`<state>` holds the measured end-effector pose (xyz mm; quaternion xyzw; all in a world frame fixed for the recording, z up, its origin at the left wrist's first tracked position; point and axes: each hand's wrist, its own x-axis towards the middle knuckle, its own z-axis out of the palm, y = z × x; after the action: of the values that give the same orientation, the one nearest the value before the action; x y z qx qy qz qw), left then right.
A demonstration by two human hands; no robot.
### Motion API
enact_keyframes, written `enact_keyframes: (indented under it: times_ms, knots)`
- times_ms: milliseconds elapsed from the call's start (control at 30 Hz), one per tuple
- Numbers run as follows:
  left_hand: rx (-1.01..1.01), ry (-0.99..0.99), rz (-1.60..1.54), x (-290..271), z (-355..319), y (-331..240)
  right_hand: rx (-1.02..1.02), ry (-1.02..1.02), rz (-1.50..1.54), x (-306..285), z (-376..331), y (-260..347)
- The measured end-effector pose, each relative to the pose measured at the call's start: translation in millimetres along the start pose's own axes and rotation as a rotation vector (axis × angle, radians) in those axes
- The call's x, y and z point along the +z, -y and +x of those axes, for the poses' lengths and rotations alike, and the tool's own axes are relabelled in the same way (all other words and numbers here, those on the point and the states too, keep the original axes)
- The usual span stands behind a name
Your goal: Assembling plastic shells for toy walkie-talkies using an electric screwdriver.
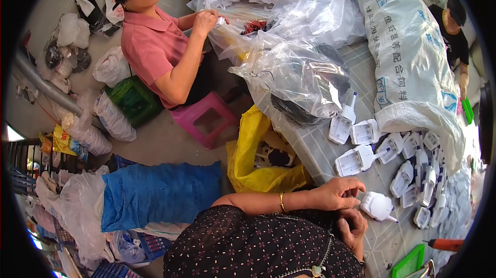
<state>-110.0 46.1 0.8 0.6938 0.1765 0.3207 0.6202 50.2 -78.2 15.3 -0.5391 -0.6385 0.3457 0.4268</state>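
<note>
My left hand (338, 194), with a gold bangle at the wrist, is curled at the table's near edge, its fingers bent together. Just below it my right hand (353, 230) is also closed, fingers curled toward the left hand. Whatever lies between their fingers is too small or hidden to make out. Right beside my fingertips a white plastic housing (378, 206) with a narrow tip rests on the table. Beyond it lie several similar white plastic housings (354, 160), some with open compartments facing up and long narrow stems.
A white woven sack (403, 45) lies along the table, beside clear plastic bags of white pieces (289, 4). Left are a yellow sack (243, 164), blue sack (160, 195) and pink stool (206, 120). A green tray (408, 262) and co-workers (160, 45) are nearby.
</note>
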Motion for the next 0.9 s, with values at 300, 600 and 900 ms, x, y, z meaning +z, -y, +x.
enact_keyframes:
  times_ms: [300,600,900]
  knots:
    - [0.069,-0.024,0.052,-1,-1,9,0.045,0.007,-0.017,-1,3,6]
    - [0.151,-0.029,0.097,0,-3,12,0.016,0.018,0.018,-2,0,-5]
    - [0.231,-0.047,0.152,4,-5,19,0.034,0.02,0.001,-1,0,4]
